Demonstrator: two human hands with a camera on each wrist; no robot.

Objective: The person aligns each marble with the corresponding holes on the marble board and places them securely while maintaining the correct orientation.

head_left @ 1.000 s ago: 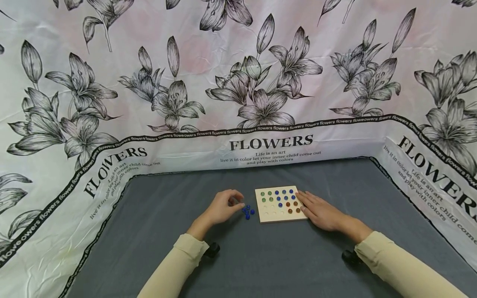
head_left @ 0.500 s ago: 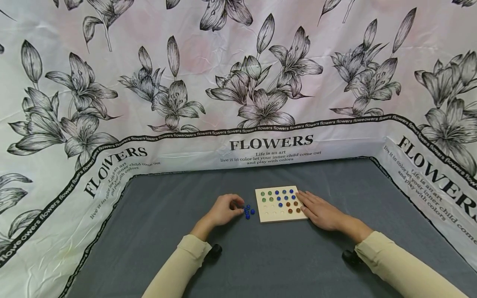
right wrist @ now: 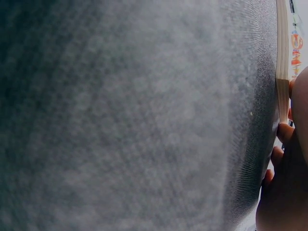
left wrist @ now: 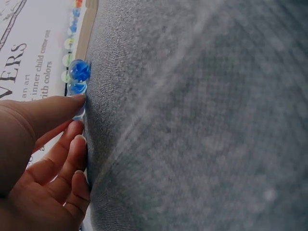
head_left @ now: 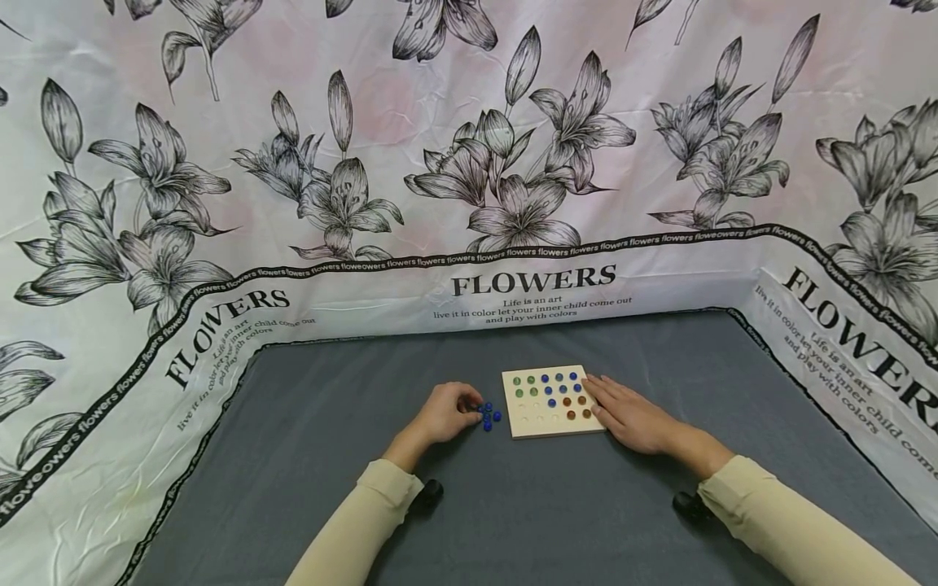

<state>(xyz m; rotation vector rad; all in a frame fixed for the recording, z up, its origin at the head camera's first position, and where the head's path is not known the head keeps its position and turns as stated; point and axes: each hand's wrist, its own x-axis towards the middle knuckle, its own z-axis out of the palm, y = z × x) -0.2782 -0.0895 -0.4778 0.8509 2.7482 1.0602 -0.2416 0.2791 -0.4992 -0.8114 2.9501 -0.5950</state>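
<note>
My left hand [head_left: 449, 413] is at the left side of a small cluster of blue glass marbles [head_left: 497, 416]. In the left wrist view its thumb and forefinger pinch a blue marble [left wrist: 79, 112], mostly hidden by the thumb. Just beyond stand more swirled blue marbles [left wrist: 80, 71]. Right of the cluster lies a pale wooden board [head_left: 529, 432] with rows of round hollows. Green marbles [head_left: 532, 392], blue marbles and amber marbles [head_left: 571, 415] sit in it, and several hollows at its near left are bare. My right hand [head_left: 636, 419] rests with straight fingers on the board's right edge.
A dark grey cloth [head_left: 557, 505] covers the table. Around its back and sides rises a white curtain [head_left: 381, 301] printed with lilies and lettering. Black wrist devices [head_left: 427, 496] show under both cuffs.
My left hand has come slightly down and right, and its thumb and forefinger have closed in on the marble at the cluster's left side. The right hand and board have stayed put.
</note>
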